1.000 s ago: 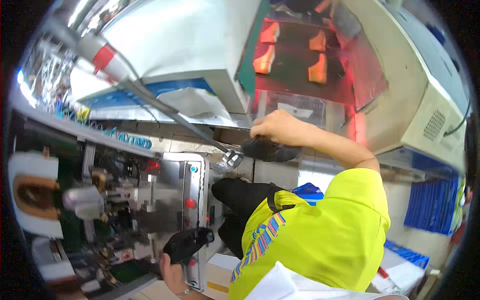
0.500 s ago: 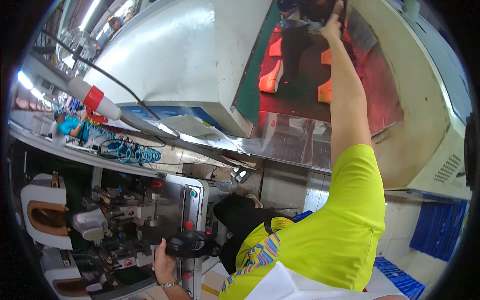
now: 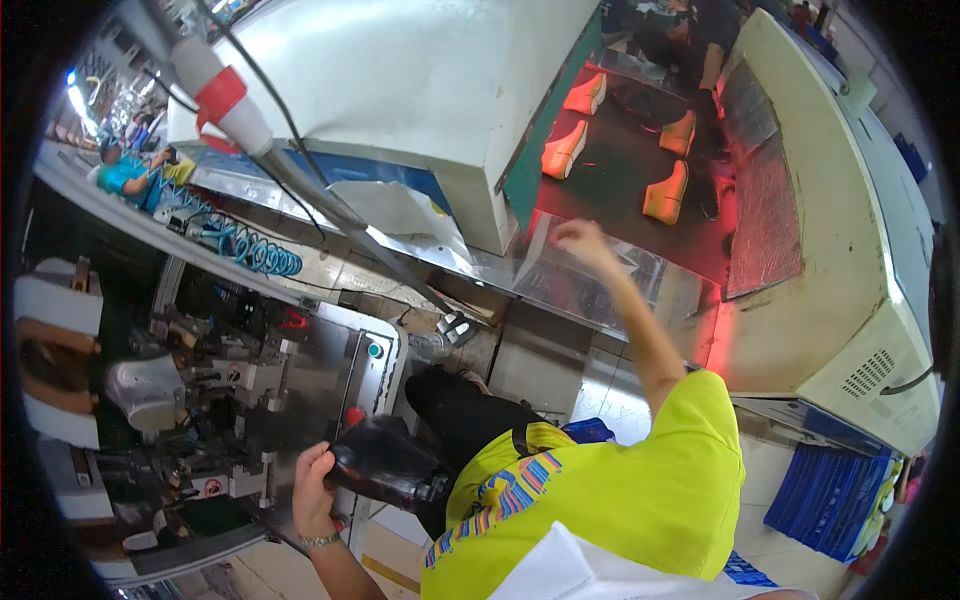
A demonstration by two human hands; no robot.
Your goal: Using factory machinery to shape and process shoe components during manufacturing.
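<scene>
My left hand (image 3: 312, 482), with a metal-banded watch at the wrist, has its fingers wrapped around one end of a black shoe upper (image 3: 388, 462). The shoe upper lies level over the edge of the machine on the left. Above the metal ledge (image 3: 600, 275) of the conveyor machine, my right hand (image 3: 583, 240) is smeared by motion. A pale streak shows beside it, and whether its fingers hold anything is unclear. Beyond this hand, several orange shoe-shaped pieces (image 3: 665, 192) rest in two rows on the dark conveyor belt (image 3: 615, 195) under red light.
A shoe-forming machine (image 3: 250, 400) with clamps, a green button and a red button stands at left. A grey pole (image 3: 350, 225) with a red-and-white plug crosses above it. At the belt's far end a person's dark sleeve (image 3: 712, 35) reaches in. Blue crates (image 3: 825, 500) are stacked at right.
My right arm has drawn back from deep over the belt to its near ledge. The black shoe upper in my left hand has turned and shows broader. The whole view has shifted.
</scene>
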